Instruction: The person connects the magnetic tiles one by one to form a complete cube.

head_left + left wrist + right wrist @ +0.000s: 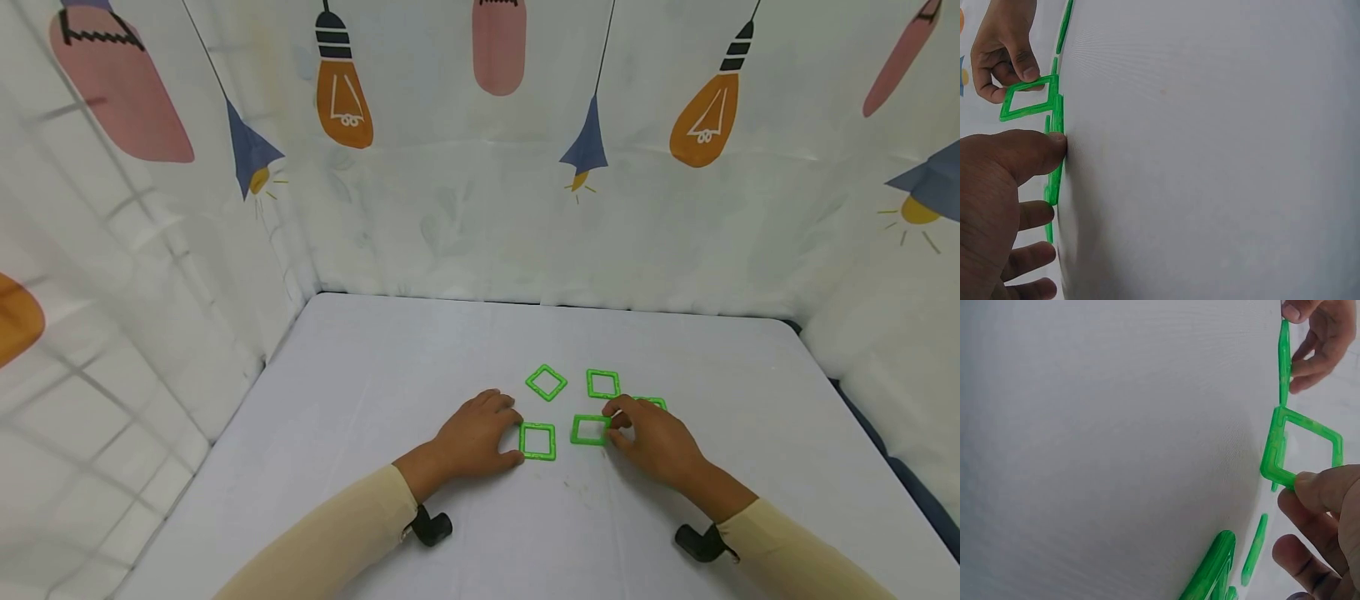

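Observation:
My right hand pinches a green square frame by its right side; in the right wrist view this frame stands tilted up from the table, between thumb and finger. Left of it, a second green square frame lies flat on the table. My left hand touches that flat frame's left side with thumb and fingertips, the fingers loosely extended. The left wrist view has the thumb of the left hand on the flat frame's edge. The two frames are close together at their near edges.
Behind them lie a green frame turned like a diamond and another square frame. One more green piece is partly hidden by the right hand. The white table meets a patterned cloth wall at its far edge.

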{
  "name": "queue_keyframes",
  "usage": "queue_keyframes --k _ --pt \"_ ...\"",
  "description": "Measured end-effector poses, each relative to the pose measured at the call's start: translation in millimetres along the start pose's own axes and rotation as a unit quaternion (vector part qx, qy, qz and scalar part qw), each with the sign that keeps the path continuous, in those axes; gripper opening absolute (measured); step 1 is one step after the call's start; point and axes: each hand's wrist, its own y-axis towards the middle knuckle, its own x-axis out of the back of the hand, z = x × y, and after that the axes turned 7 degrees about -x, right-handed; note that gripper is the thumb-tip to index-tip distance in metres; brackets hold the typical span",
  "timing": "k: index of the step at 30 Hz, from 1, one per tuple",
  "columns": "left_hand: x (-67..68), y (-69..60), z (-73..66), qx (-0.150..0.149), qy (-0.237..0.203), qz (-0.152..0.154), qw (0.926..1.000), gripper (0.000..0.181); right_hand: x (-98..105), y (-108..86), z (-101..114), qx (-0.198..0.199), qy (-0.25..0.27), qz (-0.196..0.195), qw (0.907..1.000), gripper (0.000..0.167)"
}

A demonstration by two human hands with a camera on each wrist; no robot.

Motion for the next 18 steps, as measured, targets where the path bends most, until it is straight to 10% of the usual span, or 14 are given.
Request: queue_keyframes --k 18 --pt "-0.9 -0.5 2.1 0.006 -0.013 -0.001 0.9999 0.049 1.8 3.0 6.6 0.009 -0.011 -0.027 0.9995 0.026"
